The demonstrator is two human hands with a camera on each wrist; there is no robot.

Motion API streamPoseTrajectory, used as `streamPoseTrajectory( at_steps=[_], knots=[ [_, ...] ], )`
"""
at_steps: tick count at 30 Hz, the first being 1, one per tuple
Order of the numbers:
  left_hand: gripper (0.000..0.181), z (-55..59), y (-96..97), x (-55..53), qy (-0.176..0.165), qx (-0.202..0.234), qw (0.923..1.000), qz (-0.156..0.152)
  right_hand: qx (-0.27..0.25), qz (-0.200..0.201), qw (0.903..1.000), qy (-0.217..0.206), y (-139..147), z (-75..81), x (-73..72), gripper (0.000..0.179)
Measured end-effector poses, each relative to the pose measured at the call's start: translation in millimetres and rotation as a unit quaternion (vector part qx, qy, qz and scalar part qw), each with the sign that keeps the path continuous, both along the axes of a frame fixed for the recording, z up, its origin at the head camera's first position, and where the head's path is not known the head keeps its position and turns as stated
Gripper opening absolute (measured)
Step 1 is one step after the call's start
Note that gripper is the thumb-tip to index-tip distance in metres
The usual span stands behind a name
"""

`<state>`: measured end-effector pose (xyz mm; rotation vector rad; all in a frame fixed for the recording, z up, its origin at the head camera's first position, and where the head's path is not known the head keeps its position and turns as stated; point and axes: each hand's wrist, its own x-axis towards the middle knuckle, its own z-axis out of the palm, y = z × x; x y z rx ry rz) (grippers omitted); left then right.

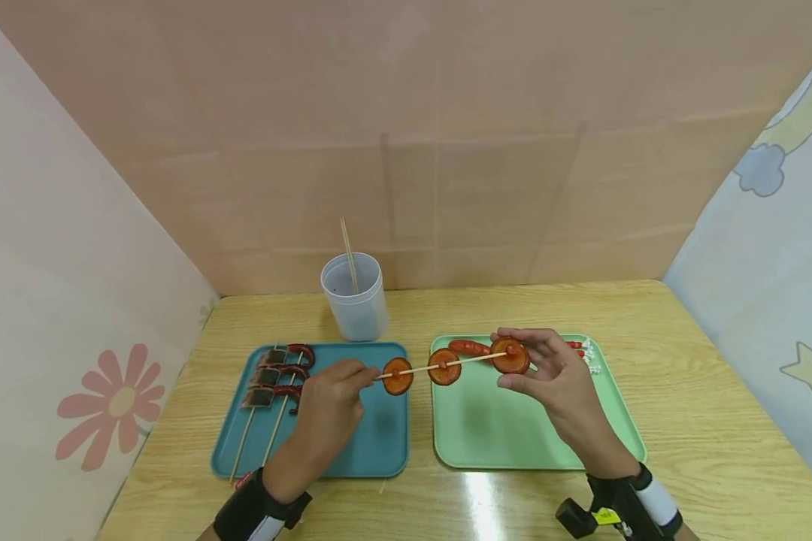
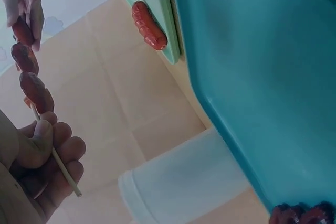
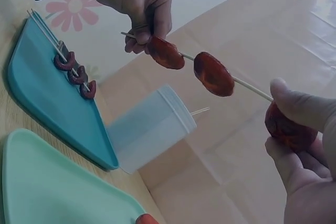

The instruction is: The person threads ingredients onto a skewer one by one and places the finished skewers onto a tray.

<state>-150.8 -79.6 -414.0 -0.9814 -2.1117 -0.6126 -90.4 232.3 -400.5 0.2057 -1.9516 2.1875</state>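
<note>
A bamboo skewer point(image 1: 477, 359) is held up slantwise above the gap between two trays. My left hand point(image 1: 331, 406) grips its lower end between thumb and fingers, and in the left wrist view a short stick end pokes out below them. Two round reddish-brown slices, one near my fingers point(image 1: 398, 376) and one mid-stick point(image 1: 444, 367), are threaded on it. With thumb and fingertips my right hand point(image 1: 558, 387) pinches a third slice point(image 1: 511, 356) by its edges at the far end of the skewer. Both hands are clear of the trays.
Loaded skewers with dark square pieces point(image 1: 262, 397) and red curled pieces point(image 1: 301, 371) lie on the blue tray point(image 1: 379, 462). The green tray point(image 1: 487, 447) carries a red sausage point(image 1: 469, 348) and small red-and-white items point(image 1: 590, 353). A translucent cup point(image 1: 362, 315) with thin skewers point(image 1: 348, 252) stands behind.
</note>
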Motion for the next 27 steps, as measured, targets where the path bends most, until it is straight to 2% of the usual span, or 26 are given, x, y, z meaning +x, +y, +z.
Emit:
streamPoseTrajectory(
  at_steps=[5,11,18,22,27],
  knots=[
    [0.045,1.5,3.5,-0.4,0.027,0.004,0.9994,-0.021,-0.009,-0.037,0.9992,-0.015,-11.6,-1.3,-1.8,0.059],
    [0.043,0.0,2.8,-1.4,0.029,0.008,0.9994,-0.019,0.007,-0.060,0.9975,-0.036,-21.8,-6.0,-2.0,0.058],
    [0.038,1.0,3.5,-2.7,0.030,0.016,0.9993,-0.012,-0.006,-0.088,0.9956,-0.030,-29.2,-9.5,-3.2,0.060],
    [0.044,-0.4,5.3,-2.9,0.038,0.011,0.9991,-0.018,-0.002,-0.091,0.9953,-0.034,-34.3,-12.1,-2.8,0.061],
    [0.044,-1.5,7.6,-3.5,0.030,0.013,0.9994,-0.012,-0.001,-0.084,0.9961,-0.026,-38.5,-12.1,-2.9,0.062]
  ],
)
